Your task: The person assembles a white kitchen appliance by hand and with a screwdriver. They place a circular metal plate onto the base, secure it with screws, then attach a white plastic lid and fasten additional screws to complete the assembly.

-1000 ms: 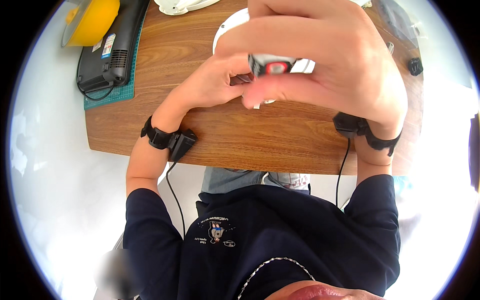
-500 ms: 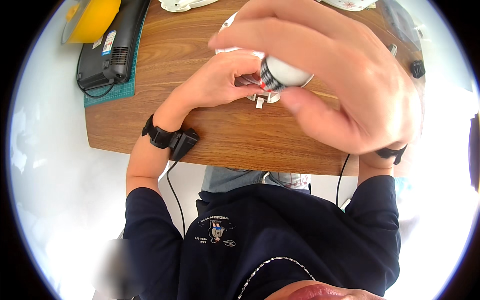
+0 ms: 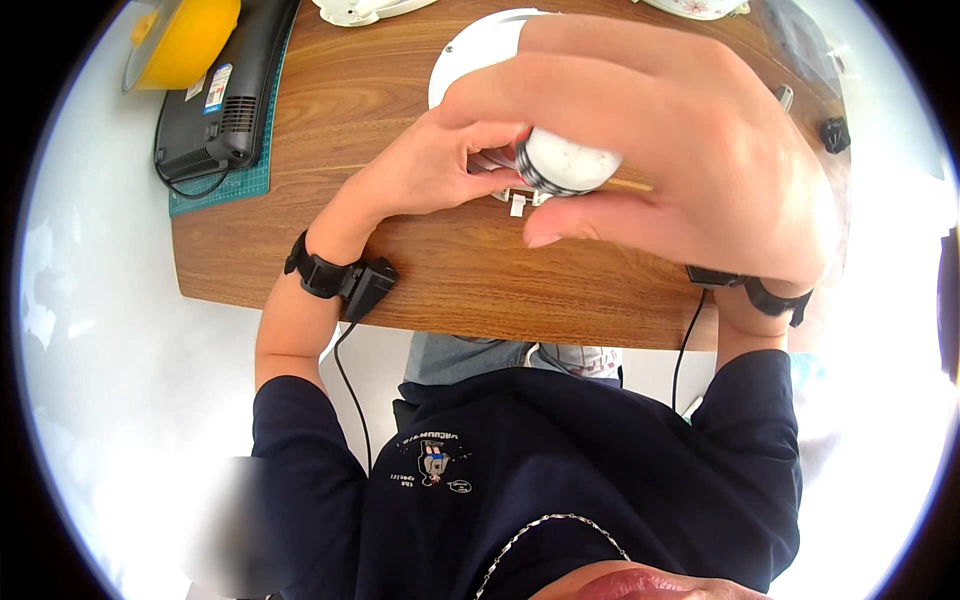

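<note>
It pays to brace low with the left hand [image 3: 425, 165] and close the right hand [image 3: 700, 160] evenly round the white domed object [image 3: 572, 162], so it doesn't wobble. Of the two hands, the right arches wide about it, thumb clear; the left has thumb and fingers drawn close by its rim, their hold hard to tell. The object looks smooth with a black-and-white ridged rim, over the wooden tabletop [image 3: 500, 270] near a white rounded casing [image 3: 475, 52]

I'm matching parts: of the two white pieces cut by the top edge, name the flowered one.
The right white piece shows reddish flowers; the left one, none.
</note>
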{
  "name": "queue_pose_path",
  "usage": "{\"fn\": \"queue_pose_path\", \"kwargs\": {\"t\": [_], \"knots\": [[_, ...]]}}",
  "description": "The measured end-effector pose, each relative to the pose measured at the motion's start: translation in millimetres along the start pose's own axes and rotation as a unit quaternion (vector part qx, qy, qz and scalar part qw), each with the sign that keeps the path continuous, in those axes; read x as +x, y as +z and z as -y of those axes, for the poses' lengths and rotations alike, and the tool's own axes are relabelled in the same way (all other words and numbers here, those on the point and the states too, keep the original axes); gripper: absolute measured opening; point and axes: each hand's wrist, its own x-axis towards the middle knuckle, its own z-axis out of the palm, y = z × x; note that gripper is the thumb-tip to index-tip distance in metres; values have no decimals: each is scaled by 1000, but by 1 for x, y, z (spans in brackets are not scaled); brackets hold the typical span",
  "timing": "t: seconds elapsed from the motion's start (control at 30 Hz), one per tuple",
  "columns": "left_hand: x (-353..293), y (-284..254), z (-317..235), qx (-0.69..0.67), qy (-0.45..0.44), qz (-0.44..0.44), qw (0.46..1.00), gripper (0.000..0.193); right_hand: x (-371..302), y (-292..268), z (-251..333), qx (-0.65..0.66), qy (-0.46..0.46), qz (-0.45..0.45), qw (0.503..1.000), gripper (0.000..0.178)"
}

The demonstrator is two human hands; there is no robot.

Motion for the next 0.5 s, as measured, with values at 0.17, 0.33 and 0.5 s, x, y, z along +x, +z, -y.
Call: {"fn": "queue_pose_path", "kwargs": {"t": [0.17, 0.33, 0.5], "knots": [[7, -9, -5, -1, 3, 49, 999, 23, 3, -5, 7, -113, -16, -86, 990, 52], [11, -6, -7, 23, 19, 61, 998, 24, -10, -22, -8, 15, 104, -232, 967, 55], [16, 1, -18, 36, -22, 61, 997, 33, -17, -17, -17, -63, 132, -464, 874, 52]]}}
